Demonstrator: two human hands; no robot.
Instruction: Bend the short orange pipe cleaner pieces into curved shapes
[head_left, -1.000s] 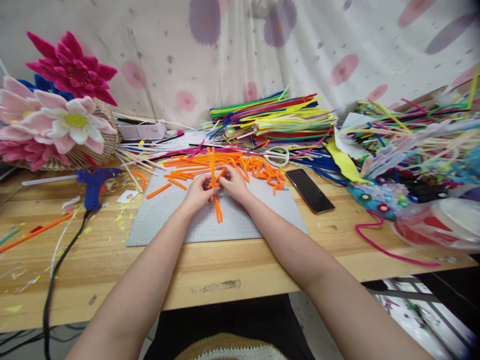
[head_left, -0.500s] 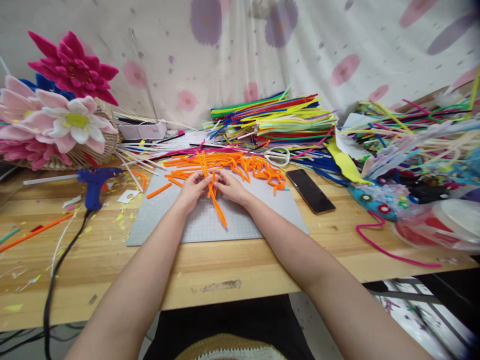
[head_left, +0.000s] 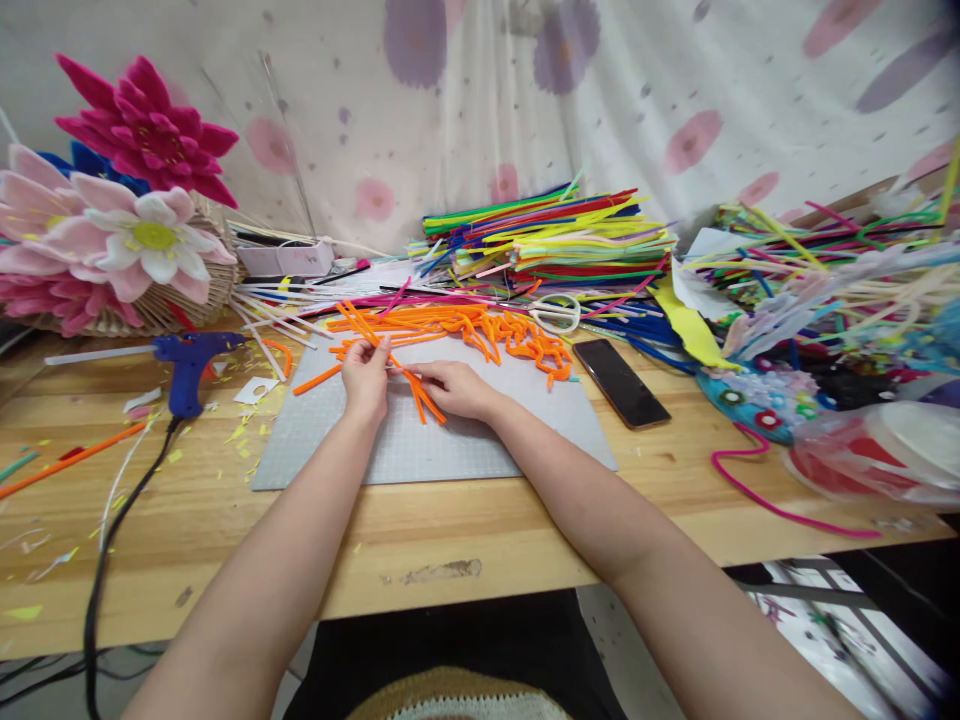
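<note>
Orange stems (head_left: 414, 384) tilt more vs. b4; L hand (head_left: 365, 384) pinching, R hand (head_left: 460, 388) grip unclear.

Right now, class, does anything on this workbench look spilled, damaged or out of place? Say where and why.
Yes: yellow scraps lie scattered left of the grey mat, like uncleared litter. Near the front edge of the wooden tabletop, a discoloured patch interrupts the grain, perhaps wear or residue.
</note>
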